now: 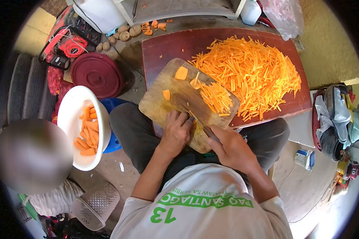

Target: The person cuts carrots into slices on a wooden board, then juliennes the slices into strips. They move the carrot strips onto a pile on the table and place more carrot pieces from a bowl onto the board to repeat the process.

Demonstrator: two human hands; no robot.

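A worn wooden cutting board [157,93] lies at a slant across my lap and the edge of a dark red table. My right hand [233,148] is closed round the handle of a knife [207,130], whose blade points up and left over the board. Close by the blade, the curled fingers of my left hand [175,130] press down on a carrot piece, mostly hidden under them. Loose carrot chunks [181,73] rest on the board's far part. A small heap of carrot strips [216,98] lies at its right side.
A large pile of carrot strips [247,75] covers much of the red table [163,46]. On the left, a white basin [103,123] holds peeled carrots. Another person [56,199] is beside it. A maroon lidded bucket [95,75] and a plastic basket [95,205] stand nearby.
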